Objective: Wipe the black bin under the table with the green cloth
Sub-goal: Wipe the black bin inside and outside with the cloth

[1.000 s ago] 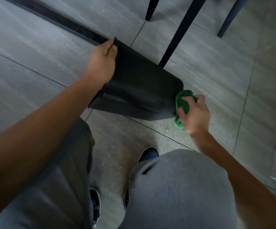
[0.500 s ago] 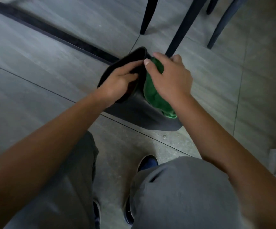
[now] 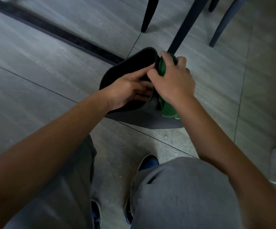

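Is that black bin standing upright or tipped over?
Tipped. The black bin leans with its mouth facing the camera; the left hand grips its rim while the right hand presses the green cloth against it.

The bin (image 3: 134, 66) was black, the cloth (image 3: 167, 108) bright green. Grey floor tiles (image 3: 51, 63) carried faint streaks; trousers (image 3: 183, 195) were grey, the shoes (image 3: 148, 162) dark blue.

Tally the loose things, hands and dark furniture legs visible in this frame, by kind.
Black plastic bin: 1
Green cloth: 1
Hands: 2, left hand, right hand
Dark furniture legs: 4, e.g.
Total: 8
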